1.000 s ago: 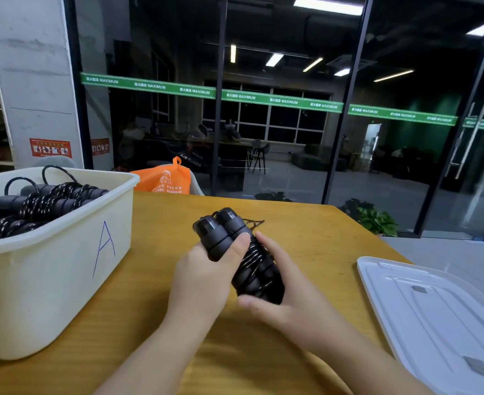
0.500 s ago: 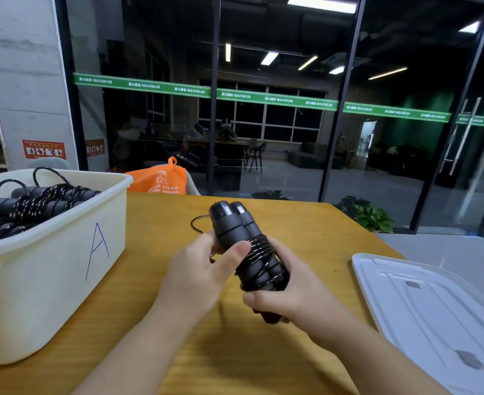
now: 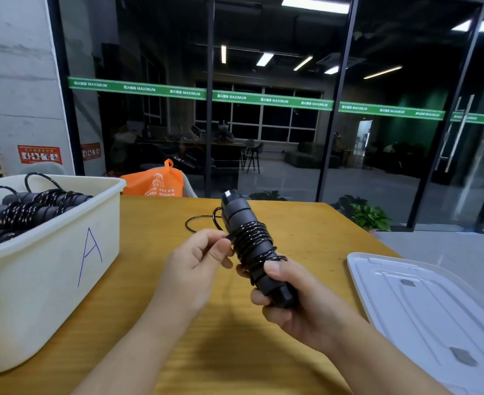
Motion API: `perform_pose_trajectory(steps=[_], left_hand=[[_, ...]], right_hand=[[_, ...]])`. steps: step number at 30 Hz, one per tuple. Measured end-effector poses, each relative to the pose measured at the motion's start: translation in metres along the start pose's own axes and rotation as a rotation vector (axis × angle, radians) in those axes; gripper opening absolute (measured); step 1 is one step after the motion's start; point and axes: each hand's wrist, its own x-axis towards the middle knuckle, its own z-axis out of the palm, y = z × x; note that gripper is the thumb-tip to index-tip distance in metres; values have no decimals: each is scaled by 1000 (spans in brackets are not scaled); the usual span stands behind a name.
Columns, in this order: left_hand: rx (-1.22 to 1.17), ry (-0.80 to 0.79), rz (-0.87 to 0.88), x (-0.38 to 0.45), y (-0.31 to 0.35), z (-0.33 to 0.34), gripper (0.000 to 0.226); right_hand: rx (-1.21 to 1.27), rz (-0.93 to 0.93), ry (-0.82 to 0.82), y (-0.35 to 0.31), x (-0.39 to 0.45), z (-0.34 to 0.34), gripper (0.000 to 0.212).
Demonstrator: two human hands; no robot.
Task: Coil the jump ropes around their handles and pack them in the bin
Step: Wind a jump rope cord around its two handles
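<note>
gripping the handles (image 3: 259,260) in my right hand (image 3: 297,306), my left hand (image 3: 198,263) pinches the rope (image 3: 198,220); i should wrap tight before the bin (image 3: 64,246).

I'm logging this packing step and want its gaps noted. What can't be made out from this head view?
- Bin: its left end is cut off by the frame edge, so the rope count inside is unknown.
- Handles: the coiled rope and right hand cover their lower half.
- Rope end: hidden inside the left hand.
- Lid: cut off at the right and bottom edges.
</note>
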Motion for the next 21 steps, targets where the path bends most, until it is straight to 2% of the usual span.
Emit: perform_pose_trajectory(steps=[3,5,8,9,12,13,15,18,21], left_hand=[[-39,29,-122,2,-7,2,49],[-33,1,-185,1,-9,1,66],[-181,-156,-161,0,-8,0,80],[-227,-201,-159,0,-7,-1,77],[-288,-260,-212,-1,-2,-1,37],[-297,-267,-236,-1,-2,-2,32],[-339,-262,-268,-2,-3,-2,30],[-401,-219,-298,-2,-2,-1,30],[-385,-104,-358,-1,0,1,33]], right_hand=[[94,21,-59,2,-1,1,82],[123,20,-118,1,-3,2,82],[176,38,-209,-2,-6,0,74],[199,54,-231,-3,-5,-2,72],[289,107,-352,0,-3,-11,60],[321,119,-405,1,-1,-13,54],[339,127,-468,3,3,-14,52],[354,159,-486,6,4,-13,62],[279,167,-319,4,2,-9,66]])
